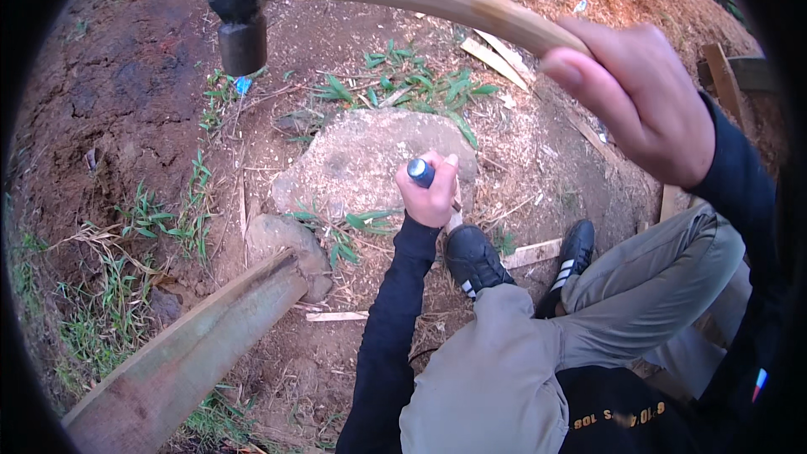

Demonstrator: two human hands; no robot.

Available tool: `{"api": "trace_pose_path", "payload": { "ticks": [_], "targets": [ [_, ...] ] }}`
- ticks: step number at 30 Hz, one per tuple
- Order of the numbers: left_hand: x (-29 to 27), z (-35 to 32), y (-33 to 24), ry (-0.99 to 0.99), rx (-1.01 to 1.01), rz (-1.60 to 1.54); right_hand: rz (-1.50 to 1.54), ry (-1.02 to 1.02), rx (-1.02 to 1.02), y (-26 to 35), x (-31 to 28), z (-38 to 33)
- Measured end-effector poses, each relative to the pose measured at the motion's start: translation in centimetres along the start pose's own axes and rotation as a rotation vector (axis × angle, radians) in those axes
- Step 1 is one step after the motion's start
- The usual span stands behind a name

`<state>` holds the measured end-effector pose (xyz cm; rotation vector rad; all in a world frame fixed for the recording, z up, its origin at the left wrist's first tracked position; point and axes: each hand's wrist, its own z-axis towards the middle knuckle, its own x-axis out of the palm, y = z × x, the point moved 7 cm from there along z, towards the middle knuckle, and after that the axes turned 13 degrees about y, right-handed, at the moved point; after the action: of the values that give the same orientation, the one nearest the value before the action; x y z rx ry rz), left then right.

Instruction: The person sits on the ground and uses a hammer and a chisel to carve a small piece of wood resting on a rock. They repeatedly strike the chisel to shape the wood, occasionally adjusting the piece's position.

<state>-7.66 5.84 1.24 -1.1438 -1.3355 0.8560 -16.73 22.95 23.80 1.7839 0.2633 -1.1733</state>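
Observation:
My right hand is raised at the upper right, wrapped round the end of a hammer's pale, curved wooden handle. The dark steel head of the hammer hangs at the upper left, in the air and apart from the other tool. Lower down, near the middle, my left hand grips a blue-handled chisel, its capped butt end facing up. The fist hides most of its blade. A pale bit of wood shows just below this fist, beside my left shoe. Behind the hand lies a flat stone dusted with wood chips.
A long squared timber slants in from the lower left, its end against a rounded stone. My black shoes stand close to the left hand. Wood strips, sawdust and green weeds are scattered over the bare soil.

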Motion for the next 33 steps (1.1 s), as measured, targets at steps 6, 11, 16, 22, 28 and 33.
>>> {"api": "trace_pose_path", "payload": {
  "ticks": [6, 11, 16, 22, 28, 33],
  "targets": [
    [2.3, 1.1, 1.0, 0.073, 0.039, 0.061, -0.036, 0.371, 0.209, -2.3, 2.9, -3.2],
    [0.8, 0.8, 0.8, 0.055, 0.013, 0.017, 0.18, -0.07, 0.141, -0.9, -2.1, -1.4],
    [1.5, 1.4, 0.6, 0.084, 0.017, 0.013, 0.095, 0.373, 0.385, -2.6, 0.8, -2.6],
    [0.2, 1.2, 1.2, 0.087, 0.036, 0.116, 0.101, 0.007, 0.185, -0.7, -2.0, -0.6],
    [2.4, 1.5, 0.4, 0.127, 0.067, 0.073, -0.168, 0.499, 0.333, -2.7, 3.4, -2.6],
    [1.3, 1.2, 0.4, 0.074, -0.027, 0.071, 0.107, -0.125, 0.174, -1.1, -2.6, -0.9]
  ]
}}
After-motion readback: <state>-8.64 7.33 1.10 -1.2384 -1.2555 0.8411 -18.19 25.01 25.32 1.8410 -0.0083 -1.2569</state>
